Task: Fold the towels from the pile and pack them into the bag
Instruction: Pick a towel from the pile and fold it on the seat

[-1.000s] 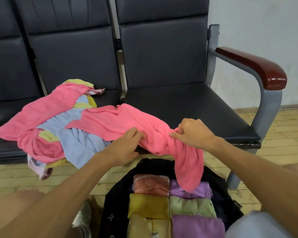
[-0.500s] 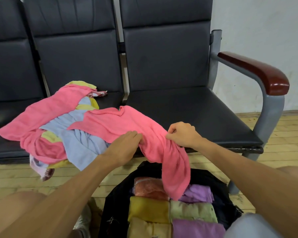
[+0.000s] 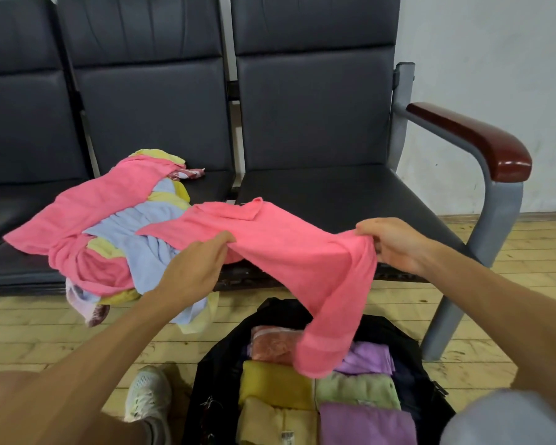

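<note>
In the head view, a pink terry towel (image 3: pixel 286 252) is held at frame centre, pinched by the left hand (image 3: pixel 193 271) and gripped by the right hand (image 3: pixel 395 242). Its end is hung over the open black fabric bag (image 3: pixel 225 374) at lower centre. The crumpled multicoloured towel pile (image 3: pixel 116 239) is seen at left.

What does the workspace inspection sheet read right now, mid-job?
Surface: black bench seats; wooden floor.
Job's things: pink towel stretched between both hands, end hanging over the open bag; folded towels inside; unfolded pile on the seats to the left.
Clutter: small red-and-white item behind the pile, unidentifiable.
Hands: left hand pinches the pink towel; right hand grips it.
Cables: nothing seen.
Surroundings: white wall, wooden armrest, shoe beside bag.
</note>
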### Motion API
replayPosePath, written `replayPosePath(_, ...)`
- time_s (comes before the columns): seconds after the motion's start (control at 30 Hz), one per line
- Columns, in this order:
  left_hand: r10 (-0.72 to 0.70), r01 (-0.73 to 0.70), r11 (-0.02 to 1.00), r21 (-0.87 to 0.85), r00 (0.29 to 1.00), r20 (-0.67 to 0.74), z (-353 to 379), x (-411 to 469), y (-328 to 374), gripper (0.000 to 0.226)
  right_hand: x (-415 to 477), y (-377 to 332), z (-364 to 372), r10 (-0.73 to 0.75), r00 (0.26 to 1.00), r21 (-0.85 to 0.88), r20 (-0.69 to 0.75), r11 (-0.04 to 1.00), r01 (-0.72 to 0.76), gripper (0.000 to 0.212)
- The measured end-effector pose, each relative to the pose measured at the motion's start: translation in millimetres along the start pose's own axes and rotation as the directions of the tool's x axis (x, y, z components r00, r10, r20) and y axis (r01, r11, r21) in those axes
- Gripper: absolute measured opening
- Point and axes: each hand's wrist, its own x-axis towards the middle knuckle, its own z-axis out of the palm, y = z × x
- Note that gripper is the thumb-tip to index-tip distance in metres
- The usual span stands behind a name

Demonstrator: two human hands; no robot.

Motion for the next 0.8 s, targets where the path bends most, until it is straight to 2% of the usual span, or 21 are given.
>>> replayPosePath(0.03,-0.066,0.070,0.990,-0.120,0.997,0.034,-0.8,-2.4,2.4,0.022,0.4,3.3,-4.0,0.033,0.999,-0.028,-0.010,0.999,-0.033,0.015)
replayPosePath(0.1,-0.205,0.229,0.905,-0.358,0.973,0.106,-1.7,-4.2,10.6,0.020,-2.3,7.8,-8.8,0.102,0.995,-0.101,0.008,0.990,-0.101,0.027)
replayPosePath(0.2,-0.374,0.421,0.656,-0.627,0.902,0.215,-1.3,-1.0,23.5,0.021,-3.9,11.0,-9.4,0.165,0.985,-0.226,0.057,0.963,-0.148,0.032)
replayPosePath(0.27,-0.442,0.488,0.462,-0.741,0.851,0.284,-0.8,1.7,31.4,0.019,-3.7,11.0,-7.6,0.144,0.988,-0.298,0.048,0.946,-0.124,0.028)
replayPosePath(0.33,-0.454,0.502,0.290,-0.815,0.822,0.345,-1.0,2.9,38.3,0.018,-5.3,9.3,-2.8,0.098,0.994,-0.334,0.055,0.940,-0.074,0.020)
replayPosePath(0.43,-0.412,0.501,0.135,-0.855,0.813,0.411,-0.7,2.2,43.8,0.015,-6.5,8.5,5.1,0.035,0.994,-0.285,0.101,0.958,-0.005,0.011)
replayPosePath(0.53,-0.409,0.508,0.109,-0.855,0.807,0.427,1.5,3.2,42.5,0.016,-4.3,9.3,8.5,-0.008,0.997,-0.182,0.072,0.983,0.021,0.007)
replayPosePath(0.63,-0.444,0.521,0.121,-0.845,0.790,0.423,3.0,3.9,40.7,0.014,-1.9,7.0,8.9,-0.023,0.999,-0.040,0.047,0.999,0.024,0.023)
replayPosePath(0.73,-0.503,0.518,0.144,-0.843,0.772,0.389,1.9,5.6,39.4,0.022,-3.9,3.2,5.9,0.033,0.992,0.022,0.118,0.999,-0.036,0.029)
replayPosePath(0.8,-0.545,0.515,0.179,-0.838,0.761,0.351,-0.1,8.0,37.9,0.028,-5.7,2.4,2.9,0.118,0.973,-0.011,0.196,0.993,-0.119,0.028)
